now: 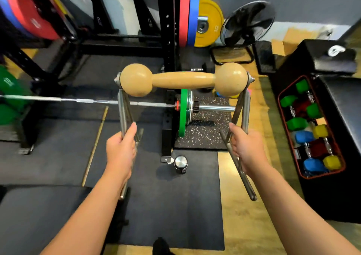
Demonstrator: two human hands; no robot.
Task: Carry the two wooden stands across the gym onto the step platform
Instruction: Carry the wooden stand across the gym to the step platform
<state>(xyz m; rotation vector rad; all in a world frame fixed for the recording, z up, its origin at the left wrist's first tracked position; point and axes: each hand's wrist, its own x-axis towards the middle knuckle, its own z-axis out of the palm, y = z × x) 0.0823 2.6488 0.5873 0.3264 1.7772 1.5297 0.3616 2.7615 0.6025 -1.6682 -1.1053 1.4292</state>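
Straight ahead a barbell (125, 103) with a green plate (184, 113) lies across the way, fixed to the black rack (170, 39). A small dark bottle (180, 164) stands on the black mat (166, 206) near the rack's foot. To the right, a bin of dumbbells (310, 129) and a black box (322, 59) line the wooden floor (242, 206), leaving a bare strip between mat and bin. A fan (247, 24) stands beyond it.
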